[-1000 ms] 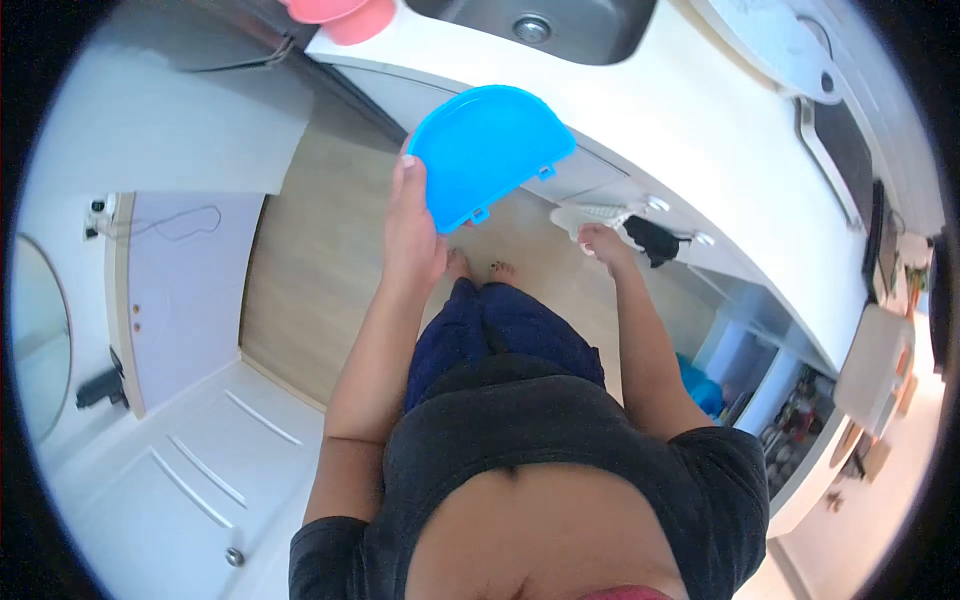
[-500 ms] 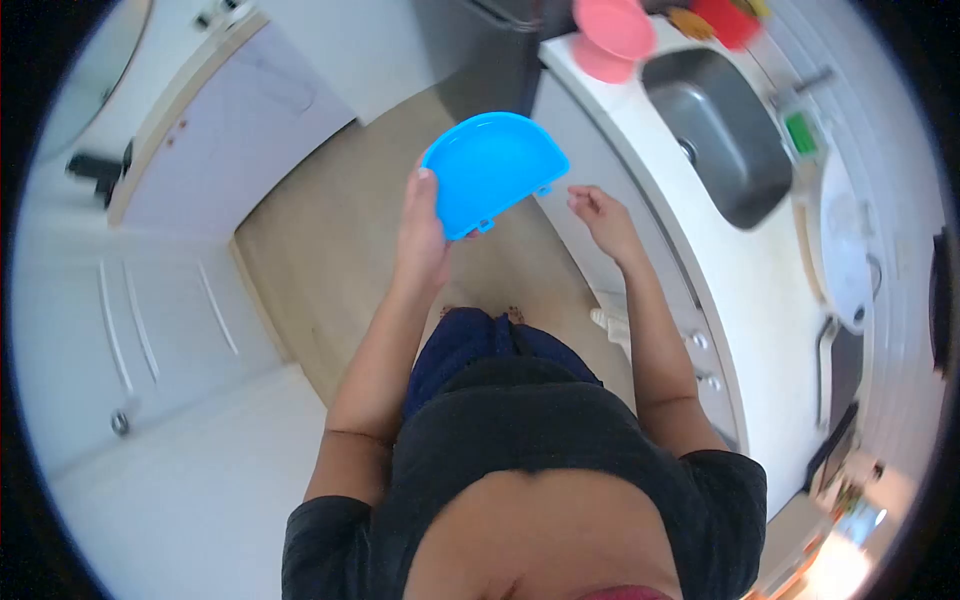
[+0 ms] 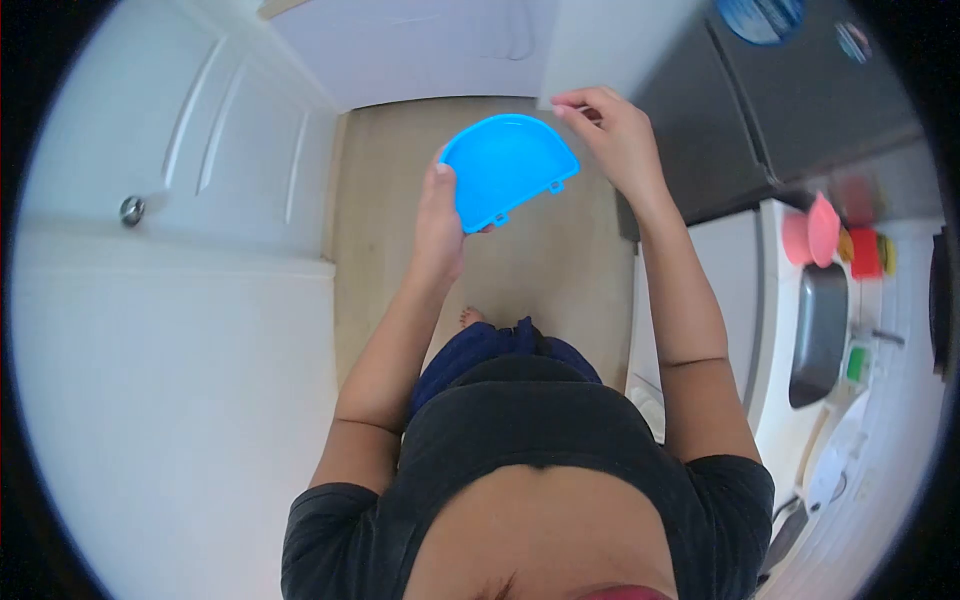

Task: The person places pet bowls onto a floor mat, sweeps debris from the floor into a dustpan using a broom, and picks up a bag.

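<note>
My left hand grips a bright blue, half-round plastic tray by its left side, thumb over the rim and the other fingers mostly hidden beneath. The tray has a raised rim and two small hinge-like loops on its straight edge, and it is held above the floor in front of me. My right hand is raised to the right of the tray, apart from it. Its fingers are loosely bent with a gap to the thumb, and I see nothing held in them.
A dark refrigerator stands ahead on the right. Beside it runs a white counter with a steel sink, pink plastic items and a red container. On the left is a white door with a round knob.
My body has turned toward the refrigerator, so the sink and counter now sit farther right. My right hand has moved up and forward, while my left hand still holds the blue tray.
</note>
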{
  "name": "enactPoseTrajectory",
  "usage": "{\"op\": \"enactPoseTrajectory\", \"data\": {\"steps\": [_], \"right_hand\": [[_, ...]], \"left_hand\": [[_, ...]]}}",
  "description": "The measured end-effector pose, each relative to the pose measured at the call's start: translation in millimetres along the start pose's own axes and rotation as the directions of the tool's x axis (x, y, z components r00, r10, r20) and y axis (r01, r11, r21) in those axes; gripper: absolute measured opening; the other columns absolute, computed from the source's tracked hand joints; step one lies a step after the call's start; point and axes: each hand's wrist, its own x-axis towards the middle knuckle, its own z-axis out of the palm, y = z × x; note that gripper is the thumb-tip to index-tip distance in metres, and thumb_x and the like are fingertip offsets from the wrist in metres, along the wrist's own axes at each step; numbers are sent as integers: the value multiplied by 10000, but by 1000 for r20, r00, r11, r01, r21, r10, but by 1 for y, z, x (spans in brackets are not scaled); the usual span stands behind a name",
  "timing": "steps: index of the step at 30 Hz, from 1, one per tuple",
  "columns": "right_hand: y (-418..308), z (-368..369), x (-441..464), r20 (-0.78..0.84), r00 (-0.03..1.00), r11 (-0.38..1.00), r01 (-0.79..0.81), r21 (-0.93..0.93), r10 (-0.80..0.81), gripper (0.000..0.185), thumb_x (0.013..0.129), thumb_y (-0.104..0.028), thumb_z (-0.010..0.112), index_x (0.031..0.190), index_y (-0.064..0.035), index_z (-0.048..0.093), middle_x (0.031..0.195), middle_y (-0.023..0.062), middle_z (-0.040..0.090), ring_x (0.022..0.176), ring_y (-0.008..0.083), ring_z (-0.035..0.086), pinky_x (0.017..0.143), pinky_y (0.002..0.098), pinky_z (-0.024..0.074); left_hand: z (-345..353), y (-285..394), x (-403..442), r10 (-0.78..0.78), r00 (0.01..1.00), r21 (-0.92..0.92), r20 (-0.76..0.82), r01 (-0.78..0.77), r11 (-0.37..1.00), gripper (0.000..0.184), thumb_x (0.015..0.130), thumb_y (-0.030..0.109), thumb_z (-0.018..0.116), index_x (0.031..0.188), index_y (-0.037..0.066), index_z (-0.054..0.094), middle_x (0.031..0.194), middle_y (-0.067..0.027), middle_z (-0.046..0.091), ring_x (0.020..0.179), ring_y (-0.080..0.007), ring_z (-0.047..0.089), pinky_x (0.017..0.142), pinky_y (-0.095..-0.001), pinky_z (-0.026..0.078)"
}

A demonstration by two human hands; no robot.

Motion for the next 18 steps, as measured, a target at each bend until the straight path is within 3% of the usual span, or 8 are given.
{"op": "enactPoseTrajectory", "data": {"steps": [1, 4, 7, 13, 18], "right_hand": [[-12, 27, 15, 19, 996, 996, 87, 25, -88, 239, 788, -277, 606, 912, -82, 666, 865, 88, 628, 783, 212, 600, 681, 324, 461], [-67, 96, 55, 183, 966, 983, 181, 28, -183, 232, 783, -248, 636, 919, -63, 666, 894, 67, 634, 768, 171, 588, 699, 289, 467], [-114, 165, 84, 248, 925, 957, 264, 121, -287, 250, 766, -254, 645, 925, -61, 667, 903, 75, 636, 759, 170, 585, 698, 296, 469], [-183, 297, 116, 426, 787, 886, 322, 333, -446, 350, 763, -264, 654, 1061, -84, 623, 936, 71, 632, 785, 158, 586, 702, 296, 472], [-238, 379, 128, 485, 704, 851, 373, 370, -519, 429, 765, -290, 660, 1142, -102, 576, 1012, 79, 610, 809, 177, 589, 729, 308, 473]], "left_hand": [[-21, 6, 2, 6, 999, 0, -38, -6, 1000, 466, 946, 402, 299, 1298, 99, 340, 1059, -116, 539, 771, -180, 571, 563, -304, 472], [-83, 26, 9, 60, 990, 6, -124, -59, 998, 465, 947, 404, 294, 1288, 92, 346, 1050, -113, 538, 770, -176, 568, 561, -303, 465], [-136, 42, 9, 87, 970, 3, -228, -89, 996, 469, 948, 407, 291, 1284, 86, 346, 1047, -111, 536, 770, -171, 567, 561, -300, 464], [-226, 60, 5, 132, 892, -49, -433, -170, 984, 484, 946, 414, 293, 1307, 93, 329, 1045, -107, 533, 773, -162, 564, 559, -292, 469], [-284, 70, 8, 169, 811, -72, -561, -251, 965, 494, 944, 415, 295, 1324, 100, 313, 1051, -98, 531, 773, -162, 564, 556, -288, 471]]}}
